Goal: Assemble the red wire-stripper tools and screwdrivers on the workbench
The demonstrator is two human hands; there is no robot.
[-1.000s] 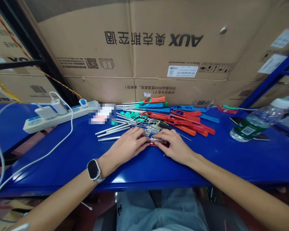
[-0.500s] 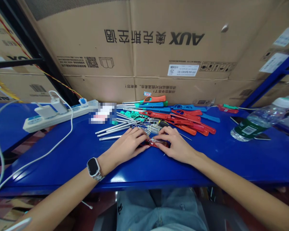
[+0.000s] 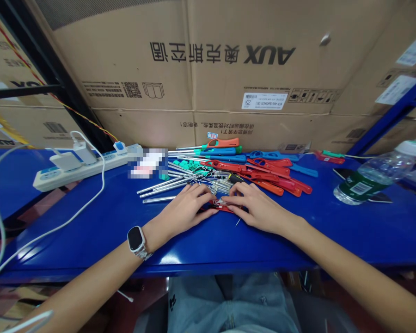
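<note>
My left hand and my right hand meet low over the table, their fingers closed on a red lighter casing. Small pale parts show inside the casing, partly hidden by my fingertips. A thin metal pin sticks out below my right fingers. Just beyond my hands lies a pile of metal lighter tubes with wires and small silver parts. Green plastic pieces lie among them. Red lighter shells are heaped to the right, with a screwdriver between.
Whole long lighters and blue shells lie at the back, against a large cardboard box. On the left is a power strip with a white cable. A plastic bottle stands on the blue table at right.
My right fingers have shifted slightly on the red casing, and its right part is more covered now. My left hand stays almost in place.
</note>
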